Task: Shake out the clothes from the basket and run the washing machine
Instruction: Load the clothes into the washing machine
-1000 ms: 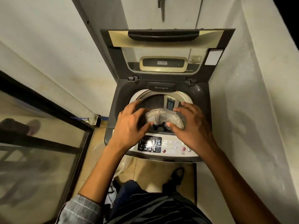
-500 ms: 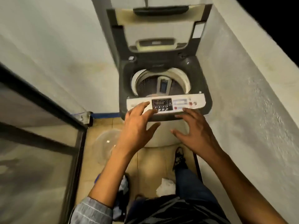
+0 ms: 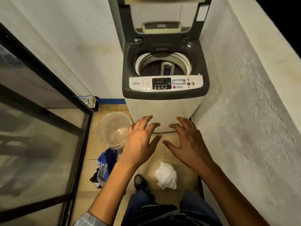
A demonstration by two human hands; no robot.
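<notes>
We hold our left hand (image 3: 140, 141) and right hand (image 3: 187, 141) out with fingers spread, holding nothing, in the middle of the frame. The washing machine (image 3: 164, 88) stands above them, lid up. Blue clothes (image 3: 105, 165), maybe in a basket, lie lower left. A white cloth (image 3: 167, 176) lies on the floor.

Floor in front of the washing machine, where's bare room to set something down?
Bare tile lies between the washing machine front and the white cloth, under the open left hand and right hand. The left strip is crowded: clear bucket, then the blue clothes pile beside the glass door.
</notes>
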